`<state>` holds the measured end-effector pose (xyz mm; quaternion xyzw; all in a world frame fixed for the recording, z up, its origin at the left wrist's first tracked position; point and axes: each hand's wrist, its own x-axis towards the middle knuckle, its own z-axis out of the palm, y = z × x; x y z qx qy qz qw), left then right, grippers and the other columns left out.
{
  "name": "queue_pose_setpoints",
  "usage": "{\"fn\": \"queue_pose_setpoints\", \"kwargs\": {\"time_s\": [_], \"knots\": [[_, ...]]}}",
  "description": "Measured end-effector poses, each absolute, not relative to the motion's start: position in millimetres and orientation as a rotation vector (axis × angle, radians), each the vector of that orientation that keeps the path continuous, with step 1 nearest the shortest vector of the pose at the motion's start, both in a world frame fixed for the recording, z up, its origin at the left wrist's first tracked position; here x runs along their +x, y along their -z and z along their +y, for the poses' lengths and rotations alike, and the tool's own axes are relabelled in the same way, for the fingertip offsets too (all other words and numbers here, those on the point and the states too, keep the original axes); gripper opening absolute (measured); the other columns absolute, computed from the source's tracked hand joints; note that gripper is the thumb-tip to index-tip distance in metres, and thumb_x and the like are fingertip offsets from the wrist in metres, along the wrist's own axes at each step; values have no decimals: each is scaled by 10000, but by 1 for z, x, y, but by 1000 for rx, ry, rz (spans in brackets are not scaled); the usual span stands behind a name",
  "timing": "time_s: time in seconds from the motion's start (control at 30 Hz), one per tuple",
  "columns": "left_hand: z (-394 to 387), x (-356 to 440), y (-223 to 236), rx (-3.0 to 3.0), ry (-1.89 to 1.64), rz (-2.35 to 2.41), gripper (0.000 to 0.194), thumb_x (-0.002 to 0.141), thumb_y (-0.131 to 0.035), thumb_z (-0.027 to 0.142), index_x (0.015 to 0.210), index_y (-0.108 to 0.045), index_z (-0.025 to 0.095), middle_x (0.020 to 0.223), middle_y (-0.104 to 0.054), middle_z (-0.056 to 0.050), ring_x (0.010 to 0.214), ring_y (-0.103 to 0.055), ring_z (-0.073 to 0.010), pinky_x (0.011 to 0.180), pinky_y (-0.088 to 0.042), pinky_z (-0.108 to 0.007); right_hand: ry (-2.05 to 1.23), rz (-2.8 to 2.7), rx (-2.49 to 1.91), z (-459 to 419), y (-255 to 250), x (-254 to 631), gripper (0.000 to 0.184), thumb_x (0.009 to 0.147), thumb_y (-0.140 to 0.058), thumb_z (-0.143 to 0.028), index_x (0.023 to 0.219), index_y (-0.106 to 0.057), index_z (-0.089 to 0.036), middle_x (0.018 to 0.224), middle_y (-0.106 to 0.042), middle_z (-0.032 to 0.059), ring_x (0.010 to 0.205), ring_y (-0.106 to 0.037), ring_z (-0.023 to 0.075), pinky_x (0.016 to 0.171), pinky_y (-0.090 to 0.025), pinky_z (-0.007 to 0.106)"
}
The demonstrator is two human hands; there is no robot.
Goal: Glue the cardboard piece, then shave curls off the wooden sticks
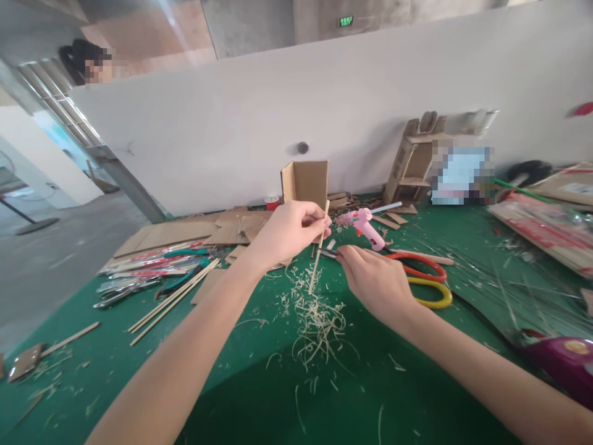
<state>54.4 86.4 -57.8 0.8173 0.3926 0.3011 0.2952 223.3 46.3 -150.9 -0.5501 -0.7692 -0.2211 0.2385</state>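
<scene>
Risking a nick through a slip, the metal blade [330, 253] is pointing at the thin stick [314, 272] near the centre. At twelve o'clock of it, the left hand [290, 232] is pinching the stick, nearly closed; at four, the right hand [377, 278] is gripping the blade, fingers tightly curled.
</scene>
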Motion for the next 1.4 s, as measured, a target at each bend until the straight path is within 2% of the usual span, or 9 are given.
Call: {"fn": "queue_pose_setpoints", "kwargs": {"time_s": [0.13, 0.23, 0.57, 0.77, 1.03, 1.3, 1.4], "knots": [[90, 54, 61, 2099, -825, 989, 208, 811, -493, 345, 822, -587, 159, 829, -670, -59, 783, -637, -148, 715, -508, -267, 582, -2240, -1570, 43, 159, 218, 277, 921, -295, -310, 789, -516, -209, 578, -590, -12, 445, -483, 99, 445, -79, 268], [94, 52, 64, 2024, -841, 961, 209, 812, -502, 337, 838, -575, 143, 842, -662, -75, 796, -640, -150, 729, -525, -261, 526, -2381, -1550, 41, 162, 215, 231, 901, -325, -271, 765, -503, -213, 533, -562, -16, 409, -458, 102, 445, -76, 267], [94, 49, 62, 2021, -836, 998, 190, 811, -509, 316, 830, -575, 139, 859, -672, -86, 769, -648, -149, 704, -543, -251, 429, -2561, -1467, 39, 169, 213, 112, 850, -394, -188, 829, -497, -226, 632, -613, -25, 430, -487, 98, 448, -87, 281], [92, 49, 62, 2056, -853, 1000, 179, 802, -515, 320, 802, -574, 150, 823, -677, -72, 745, -646, -145, 684, -535, -250, 669, -2279, -1645, 41, 147, 220, 293, 927, -266, -334, 833, -512, -205, 577, -597, -6, 430, -511, 110, 438, -75, 268], [87, 55, 62, 2134, -841, 1014, 190, 803, -492, 326, 796, -582, 158, 786, -677, -63, 720, -637, -143, 669, -512, -263, 672, -2222, -1654, 42, 137, 225, 371, 941, -197, -344, 867, -526, -188, 594, -605, 8, 431, -503, 104, 441, -89, 262], [89, 53, 60, 2077, -844, 1001, 183, 804, -506, 314, 798, -577, 146, 856, -677, -79, 755, -646, -144, 680, -517, -244, 393, -2549, -1565, 41, 169, 214, 172, 896, -356, -278, 865, -519, -231, 655, -635, -16, 434, -515, 105, 437, -110, 265], [89, 52, 59, 2104, -848, 1032, 173, 801, -513, 310, 788, -579, 151, 821, -682, -73, 745, -646, -145, 663, -515, -241, 461, -2489, -1526, 41, 170, 213, 208, 907, -341, -306, 828, -514, -222, 629, -624, -12, 446, -524, 105, 442, -93, 275]]}}
